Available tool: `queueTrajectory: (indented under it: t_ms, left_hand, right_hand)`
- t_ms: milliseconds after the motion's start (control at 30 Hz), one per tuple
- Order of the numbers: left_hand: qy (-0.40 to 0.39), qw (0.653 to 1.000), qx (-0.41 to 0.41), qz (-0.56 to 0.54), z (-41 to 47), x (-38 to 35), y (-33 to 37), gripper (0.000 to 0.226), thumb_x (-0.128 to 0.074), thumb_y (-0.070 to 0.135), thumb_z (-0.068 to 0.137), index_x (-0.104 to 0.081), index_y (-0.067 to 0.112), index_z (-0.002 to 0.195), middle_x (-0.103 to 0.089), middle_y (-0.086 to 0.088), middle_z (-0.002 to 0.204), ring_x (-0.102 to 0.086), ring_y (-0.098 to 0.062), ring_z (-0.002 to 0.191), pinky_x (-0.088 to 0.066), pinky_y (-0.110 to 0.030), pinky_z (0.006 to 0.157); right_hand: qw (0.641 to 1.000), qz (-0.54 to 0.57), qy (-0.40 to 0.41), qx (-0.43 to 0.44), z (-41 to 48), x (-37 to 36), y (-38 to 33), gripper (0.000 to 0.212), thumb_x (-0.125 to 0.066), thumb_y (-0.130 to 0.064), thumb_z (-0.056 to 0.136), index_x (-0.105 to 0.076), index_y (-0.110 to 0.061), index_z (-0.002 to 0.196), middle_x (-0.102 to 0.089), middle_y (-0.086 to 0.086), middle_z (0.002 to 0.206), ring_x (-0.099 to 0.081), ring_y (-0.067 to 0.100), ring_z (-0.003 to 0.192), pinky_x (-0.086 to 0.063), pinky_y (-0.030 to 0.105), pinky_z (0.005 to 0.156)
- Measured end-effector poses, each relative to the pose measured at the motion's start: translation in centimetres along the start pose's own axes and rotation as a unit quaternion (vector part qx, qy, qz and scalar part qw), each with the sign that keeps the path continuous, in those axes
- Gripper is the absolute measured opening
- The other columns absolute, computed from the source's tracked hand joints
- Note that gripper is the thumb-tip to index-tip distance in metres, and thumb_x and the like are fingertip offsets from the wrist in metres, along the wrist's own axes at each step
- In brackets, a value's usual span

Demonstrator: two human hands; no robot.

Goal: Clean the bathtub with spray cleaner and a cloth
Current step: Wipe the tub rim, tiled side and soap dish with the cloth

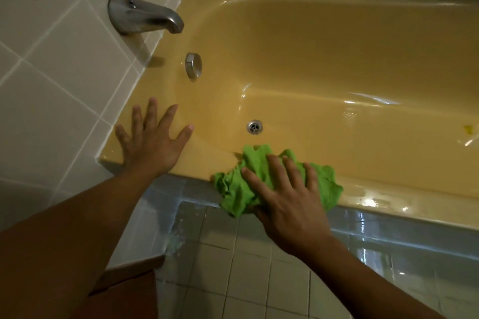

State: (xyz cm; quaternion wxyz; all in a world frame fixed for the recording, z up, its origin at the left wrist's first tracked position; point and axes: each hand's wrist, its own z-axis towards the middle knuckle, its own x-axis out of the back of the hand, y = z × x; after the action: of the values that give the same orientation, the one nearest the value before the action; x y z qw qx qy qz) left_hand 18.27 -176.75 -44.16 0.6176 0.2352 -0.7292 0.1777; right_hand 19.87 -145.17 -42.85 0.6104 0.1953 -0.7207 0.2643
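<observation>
Bathtub (337, 59) enamel in mustard yellow fills most of the view, glossy and streaked with wet highlights along the near rim and the floor of the basin. A crumpled bright green cloth (233, 186) lies on that near rim, at the drain end, with one edge spilling over the outer side toward the floor and another reaching the inner slope. The right hand (285, 194) lies flat on top of the cloth, fingers straight and spread, thumb out to the side, pressing it against the rim rather than gripping it. The left hand (153, 147) rests palm down on the rim at the tub's near corner, fingers splayed wide, with nothing in it (it touches only the enamel).

A metal drain (254, 127) sits in the basin floor just beyond the cloth. Higher on the end wall is a round metal overflow plate (193, 65), and above it a dull chrome spout (145, 14) projects from the white wall tiles (51, 72). Grey tiles (388, 235) face the tub's outer side, and pale floor tiles (246, 267) lie below. A small yellow speck (468, 129) shows on the basin floor at far right.
</observation>
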Motion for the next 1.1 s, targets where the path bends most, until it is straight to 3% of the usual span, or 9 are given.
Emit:
queueTrajectory:
  t_ms: [233, 367, 533, 667, 900, 1033, 1100]
  left_hand:
    - [0.004, 0.999, -0.042, 0.014, -2.1, 0.0, 1.5, 0.071, -0.007, 0.079, 0.094, -0.012, 0.050, 0.159, 0.013, 0.008, 0.172, 0.016, -0.029, 0.158, 0.002, -0.070, 0.120]
    - [0.008, 0.993, -0.111, 0.033, -4.5, -0.7, 5.2, 0.063, -0.007, 0.067, 0.095, -0.040, 0.052, 0.147, -0.011, 0.017, 0.171, 0.013, -0.024, 0.158, 0.000, -0.071, 0.119]
    - [0.003, 0.992, -0.119, 0.029, -5.0, -0.7, 6.1, 0.055, -0.015, 0.058, 0.104, -0.057, 0.043, 0.135, -0.039, 0.019, 0.158, 0.000, -0.019, 0.159, -0.004, -0.070, 0.119]
    - [0.014, 0.990, -0.138, 0.034, -5.1, -1.2, 6.0, 0.054, -0.016, 0.059, 0.105, -0.060, 0.040, 0.130, -0.052, 0.017, 0.146, -0.018, -0.016, 0.154, -0.006, -0.070, 0.118]
    - [0.018, 0.981, -0.189, 0.028, -7.7, -1.5, 8.3, 0.064, -0.005, 0.059, 0.101, -0.058, 0.041, 0.131, -0.057, 0.012, 0.139, -0.032, -0.020, 0.147, -0.008, -0.073, 0.116]
    - [0.010, 0.974, -0.225, 0.030, -9.3, -1.7, 10.6, 0.058, -0.010, 0.055, 0.104, -0.055, 0.041, 0.136, -0.059, 0.012, 0.134, -0.042, -0.018, 0.139, -0.015, -0.074, 0.113]
    - [0.005, 0.969, -0.246, 0.030, -10.0, -1.7, 12.1, 0.058, -0.010, 0.055, 0.105, -0.055, 0.041, 0.138, -0.061, 0.013, 0.131, -0.048, -0.018, 0.132, -0.020, -0.070, 0.113]
  right_hand:
    - [0.995, 0.026, 0.031, -0.092, -0.7, 1.0, 3.8, 0.061, -0.024, -0.069, 0.098, -0.044, -0.041, 0.148, -0.055, 0.004, 0.139, -0.055, 0.031, 0.121, -0.038, 0.049, 0.102]
    - [0.989, 0.014, 0.024, -0.145, 2.5, 1.0, 0.2, 0.064, -0.017, -0.076, 0.095, -0.051, -0.041, 0.138, -0.062, 0.005, 0.122, -0.059, 0.033, 0.106, -0.036, 0.050, 0.096]
    - [0.995, 0.010, 0.049, -0.085, 2.6, 0.4, -0.2, 0.058, -0.022, -0.068, 0.101, -0.050, -0.032, 0.138, -0.060, 0.007, 0.117, -0.058, 0.034, 0.099, -0.038, 0.048, 0.089]
    - [0.996, 0.012, 0.063, -0.067, -0.4, 0.5, 4.1, 0.057, -0.025, -0.062, 0.103, -0.049, -0.027, 0.142, -0.057, 0.007, 0.124, -0.055, 0.032, 0.105, -0.039, 0.048, 0.092]
    - [0.988, 0.004, 0.084, -0.130, -7.5, 0.7, 15.5, 0.054, -0.026, -0.049, 0.106, -0.054, -0.021, 0.142, -0.061, 0.008, 0.131, -0.056, 0.030, 0.115, -0.040, 0.046, 0.101]
    - [0.968, -0.002, 0.119, -0.221, -11.7, 0.6, 23.1, 0.049, -0.030, -0.043, 0.104, -0.063, -0.013, 0.124, -0.067, 0.013, 0.121, -0.060, 0.033, 0.112, -0.039, 0.047, 0.100]
    - [0.952, 0.028, 0.133, -0.276, -12.6, 0.8, 25.5, 0.045, -0.031, -0.042, 0.103, -0.066, -0.014, 0.102, -0.069, 0.011, 0.100, -0.063, 0.034, 0.095, -0.039, 0.044, 0.092]
